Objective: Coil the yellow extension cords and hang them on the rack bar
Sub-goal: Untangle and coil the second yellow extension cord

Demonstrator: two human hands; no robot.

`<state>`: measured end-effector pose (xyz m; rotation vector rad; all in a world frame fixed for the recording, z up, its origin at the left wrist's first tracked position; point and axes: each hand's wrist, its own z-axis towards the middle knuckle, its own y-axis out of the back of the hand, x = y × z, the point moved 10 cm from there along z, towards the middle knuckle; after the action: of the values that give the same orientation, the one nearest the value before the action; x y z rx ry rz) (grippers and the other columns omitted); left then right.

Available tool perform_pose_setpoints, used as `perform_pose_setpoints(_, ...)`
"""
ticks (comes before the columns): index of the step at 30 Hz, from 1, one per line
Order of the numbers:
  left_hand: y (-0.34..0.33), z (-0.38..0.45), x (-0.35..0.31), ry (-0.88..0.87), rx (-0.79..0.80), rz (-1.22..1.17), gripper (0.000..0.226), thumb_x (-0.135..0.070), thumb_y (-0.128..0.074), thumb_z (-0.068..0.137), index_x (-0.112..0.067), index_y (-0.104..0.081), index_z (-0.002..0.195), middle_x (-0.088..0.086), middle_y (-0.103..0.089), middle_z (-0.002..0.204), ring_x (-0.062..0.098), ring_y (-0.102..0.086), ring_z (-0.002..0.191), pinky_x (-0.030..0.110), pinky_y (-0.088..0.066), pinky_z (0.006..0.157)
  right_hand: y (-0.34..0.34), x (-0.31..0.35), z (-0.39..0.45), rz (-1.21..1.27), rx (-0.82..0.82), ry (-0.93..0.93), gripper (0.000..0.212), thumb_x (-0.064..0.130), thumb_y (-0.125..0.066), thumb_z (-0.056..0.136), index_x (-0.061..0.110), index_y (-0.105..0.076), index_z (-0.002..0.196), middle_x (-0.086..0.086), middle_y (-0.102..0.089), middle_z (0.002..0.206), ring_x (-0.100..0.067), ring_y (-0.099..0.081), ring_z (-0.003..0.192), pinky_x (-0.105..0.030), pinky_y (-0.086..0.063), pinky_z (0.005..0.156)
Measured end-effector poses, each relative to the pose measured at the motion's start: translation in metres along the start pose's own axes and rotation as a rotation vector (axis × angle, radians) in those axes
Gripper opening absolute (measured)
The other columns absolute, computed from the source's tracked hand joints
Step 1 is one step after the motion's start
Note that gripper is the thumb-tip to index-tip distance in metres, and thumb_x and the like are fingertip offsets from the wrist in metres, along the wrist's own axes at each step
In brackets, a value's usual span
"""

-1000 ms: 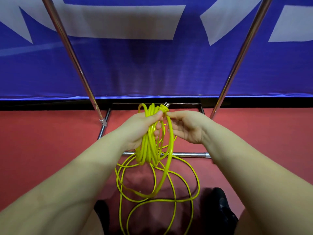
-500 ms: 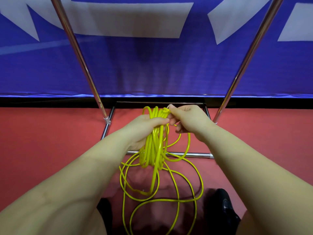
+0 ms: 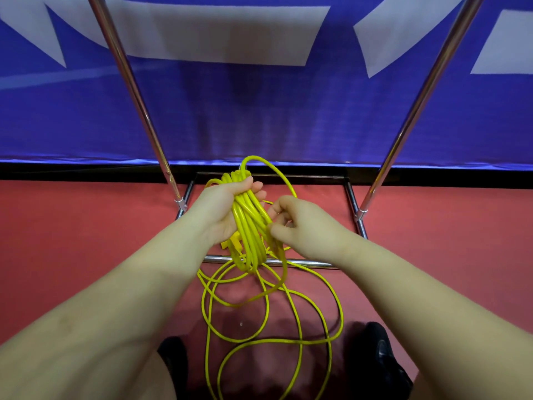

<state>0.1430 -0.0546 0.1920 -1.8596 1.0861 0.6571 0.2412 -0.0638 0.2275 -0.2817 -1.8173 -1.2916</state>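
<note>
A yellow extension cord is partly coiled into a bundle of several loops. My left hand grips the top of that bundle, fingers curled round it. My right hand is just to the right of the bundle and pinches one strand of the cord. A single loop arches up over my left hand and runs down to my right hand. The loose remainder of the cord lies in wide loops on the red floor. The rack's two chrome uprights rise at left and right; its top bar is out of view.
The rack's base frame lies on the red floor under my hands. A blue banner with white shapes hangs close behind the rack. My black shoes stand beside the floor loops.
My right hand has come down from the top of the bundle to its right side, drawing a new loop over my left hand. The view has tilted slightly.
</note>
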Motion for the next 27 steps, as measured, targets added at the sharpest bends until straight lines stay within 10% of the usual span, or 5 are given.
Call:
perform_pose_setpoints(3,0.001,-0.002,-0.003,-0.024,-0.024,-0.019,0.028,-0.02,-0.044,0.097,-0.008,-0.056,0.076,0.001,-0.065,0.051,0.013,-0.061,0.065,0.028,-0.048,0.063,-0.015,-0.004,-0.003,0.249,0.151,-0.062,0.017,0.012,-0.051,0.093,0.016,-0.046,0.076,-0.001,-0.057,0.066,-0.018,-0.055,0.061,-0.034,-0.046,0.067)
perform_pose_setpoints(15,0.028,0.009,-0.034,-0.197,-0.059,-0.295,0.024,-0.018,-0.042,0.098,-0.012,-0.054,0.079,-0.005,-0.054,0.05,0.006,-0.053,0.049,0.022,-0.05,0.061,-0.053,-0.079,-0.035,-0.212,0.547,-0.233,0.02,0.023,-0.063,0.086,0.026,-0.05,0.071,0.01,-0.048,0.068,-0.011,-0.046,0.075,-0.024,-0.037,0.072)
perform_pose_setpoints(22,0.045,0.004,-0.061,-0.296,-0.077,-0.434,0.021,-0.016,-0.044,0.097,-0.013,-0.054,0.079,-0.008,-0.056,0.053,0.004,-0.055,0.048,0.019,-0.05,0.061,-0.017,-0.087,-0.031,-0.165,0.389,-0.274,0.021,0.028,-0.056,0.092,0.013,-0.066,0.082,0.006,-0.056,0.067,-0.008,-0.048,0.064,-0.019,-0.039,0.062)
perform_pose_setpoints(27,0.052,-0.003,-0.073,-0.363,-0.121,-0.327,0.023,-0.016,-0.046,0.097,-0.013,-0.053,0.076,-0.007,-0.058,0.051,0.004,-0.056,0.048,0.021,-0.05,0.064,0.027,-0.093,-0.035,0.372,0.199,-0.44,0.022,0.024,-0.05,0.095,0.01,-0.054,0.078,-0.004,-0.067,0.063,-0.014,-0.061,0.053,-0.022,-0.051,0.048)
